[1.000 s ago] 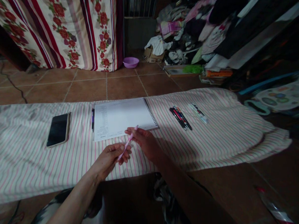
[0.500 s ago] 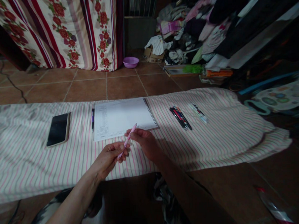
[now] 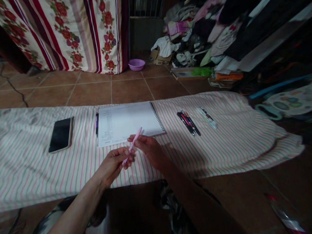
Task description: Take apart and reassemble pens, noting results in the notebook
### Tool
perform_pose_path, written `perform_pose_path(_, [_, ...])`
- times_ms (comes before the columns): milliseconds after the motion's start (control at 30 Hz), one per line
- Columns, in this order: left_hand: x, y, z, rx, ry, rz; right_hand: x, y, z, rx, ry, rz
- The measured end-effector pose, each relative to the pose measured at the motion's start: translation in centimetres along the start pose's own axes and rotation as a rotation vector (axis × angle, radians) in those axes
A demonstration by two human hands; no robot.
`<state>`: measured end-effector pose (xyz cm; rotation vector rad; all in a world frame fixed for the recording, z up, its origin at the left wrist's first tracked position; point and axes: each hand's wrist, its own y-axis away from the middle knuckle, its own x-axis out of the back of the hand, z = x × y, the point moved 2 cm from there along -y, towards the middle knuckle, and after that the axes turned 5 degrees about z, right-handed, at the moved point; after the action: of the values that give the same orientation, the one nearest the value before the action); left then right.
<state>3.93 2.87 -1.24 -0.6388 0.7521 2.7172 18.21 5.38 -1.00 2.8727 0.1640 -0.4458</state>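
Observation:
Both hands hold one pink pen (image 3: 134,140) over the striped cloth (image 3: 224,145). My left hand (image 3: 114,165) pinches its lower end and my right hand (image 3: 147,148) grips its middle, fingers closed. The pen slants up to the right, its top end over the near edge of an open spiral notebook (image 3: 125,121). A purple pen (image 3: 96,123) lies along the notebook's left edge. A black phone (image 3: 60,135) lies face up further left. Right of the notebook lie a bunch of dark and red pens (image 3: 188,123) and a pale pen (image 3: 206,117).
The cloth lies on a brown tiled floor (image 3: 93,92). Behind it hangs a flowered striped fabric (image 3: 72,31), with a purple bowl (image 3: 136,64) on the floor beside it. A heap of clothes (image 3: 199,35) fills the back right. A plastic bottle (image 3: 284,215) lies at lower right.
The pink pen and both hands have shifted slightly left and up; the pen's top end now sits a little higher over the notebook's edge. Nothing else moved.

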Motion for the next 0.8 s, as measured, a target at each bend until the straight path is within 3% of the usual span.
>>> perform_pose_path(367, [-0.01, 0.10, 0.00, 0.007, -0.005, 0.007, -0.10, -0.09, 0.08, 0.044, 0.168, 0.086])
perform_pose_path(600, [-0.13, 0.12, 0.17, 0.013, 0.014, 0.030, 0.03, -0.11, 0.25, 0.020, -0.076, 0.028])
perform_pose_path(800, [0.06, 0.05, -0.17, -0.001, -0.021, 0.014, 0.21, -0.39, 0.30, 0.011, -0.088, 0.108])
